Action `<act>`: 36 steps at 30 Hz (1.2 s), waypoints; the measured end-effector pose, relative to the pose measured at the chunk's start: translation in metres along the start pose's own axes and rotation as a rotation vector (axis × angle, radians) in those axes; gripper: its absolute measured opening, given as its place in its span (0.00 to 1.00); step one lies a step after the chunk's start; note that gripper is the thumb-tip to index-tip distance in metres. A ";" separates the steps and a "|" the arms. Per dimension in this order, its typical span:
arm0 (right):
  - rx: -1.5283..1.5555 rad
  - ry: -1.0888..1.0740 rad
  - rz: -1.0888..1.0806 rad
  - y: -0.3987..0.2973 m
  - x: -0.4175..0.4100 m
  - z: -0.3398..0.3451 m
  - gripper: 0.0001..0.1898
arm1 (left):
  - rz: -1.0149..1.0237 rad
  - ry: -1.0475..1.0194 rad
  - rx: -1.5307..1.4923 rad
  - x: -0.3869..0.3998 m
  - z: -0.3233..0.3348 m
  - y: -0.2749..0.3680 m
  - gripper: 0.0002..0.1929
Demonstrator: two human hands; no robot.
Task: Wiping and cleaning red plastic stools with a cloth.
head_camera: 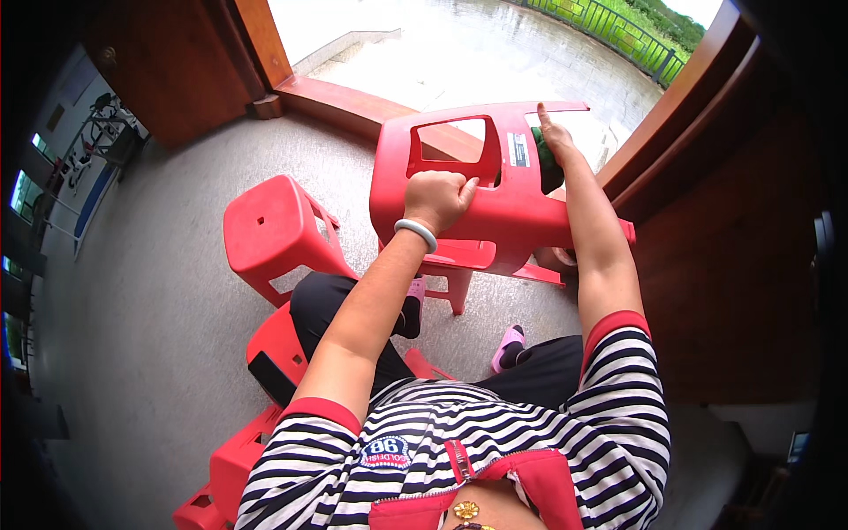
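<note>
A red plastic stool [457, 212] lies tipped on its side in front of me, its legs pointing right and a label on its side. My left hand [437, 200] is closed on the lower edge of the opening in that side. My right hand [556, 141] is at the stool's leg end, thumb raised, with a dark green cloth [546, 159] at its palm; part of the cloth is hidden behind the stool. Beneath the tipped stool stands another red stool [457, 281], mostly covered by it.
A red stool [265, 222] stands at left. Beside my thigh, a dark phone [270, 376] rests on a red seat [281, 334]. More red stools [235, 467] are at lower left. A wooden threshold [331, 99] and door frame [676, 99] border the doorway; exercise equipment [106, 142] stands far left.
</note>
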State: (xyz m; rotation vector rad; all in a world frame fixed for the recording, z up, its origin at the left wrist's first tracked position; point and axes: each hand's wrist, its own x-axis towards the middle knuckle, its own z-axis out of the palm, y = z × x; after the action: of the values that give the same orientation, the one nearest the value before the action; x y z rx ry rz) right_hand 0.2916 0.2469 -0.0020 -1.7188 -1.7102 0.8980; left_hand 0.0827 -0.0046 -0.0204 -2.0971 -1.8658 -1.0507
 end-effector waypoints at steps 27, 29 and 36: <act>-0.581 -0.208 -1.176 -0.170 -0.188 0.147 0.24 | -0.182 -0.157 -0.302 -0.005 0.033 -0.019 0.19; -0.808 -0.308 -1.093 -0.130 -0.196 0.160 0.29 | 0.021 0.018 0.017 -0.006 0.042 -0.010 0.21; -0.846 -0.452 -1.126 -0.155 -0.170 0.182 0.18 | 0.013 0.156 0.318 -0.013 0.068 -0.036 0.25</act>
State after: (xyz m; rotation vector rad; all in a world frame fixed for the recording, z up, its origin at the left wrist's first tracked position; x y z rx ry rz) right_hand 0.0581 0.0705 0.0175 -0.5753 -3.0953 -0.0233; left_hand 0.0773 0.0292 -0.0906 -1.7937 -1.8039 -0.8237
